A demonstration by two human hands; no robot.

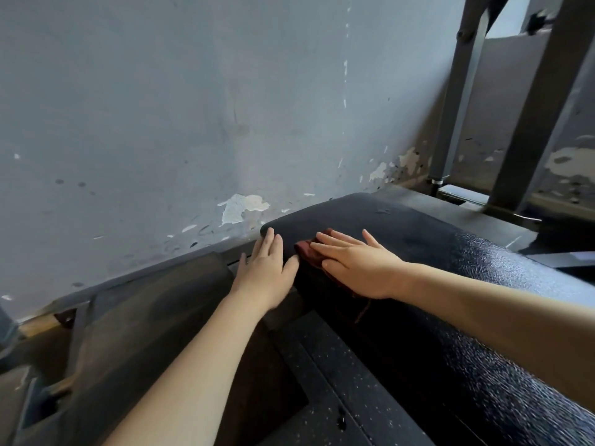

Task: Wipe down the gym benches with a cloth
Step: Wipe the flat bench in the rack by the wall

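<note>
Bench (434, 284) black, pebbled grain; cloth (309, 249) dark red, maybe maroon; wall (161, 107) blue-grey, paint flaking white.

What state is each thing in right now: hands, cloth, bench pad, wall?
bench pad: black, textured, shiny nearer the camera.
left hand: open, fingers straight, resting on the bench pad's edge.
right hand: open, flat, pressing the cloth onto the bench pad.
cloth: dark red, bunched, mostly covered by the right hand.
wall: grey, paint peeling near the floor.
</note>
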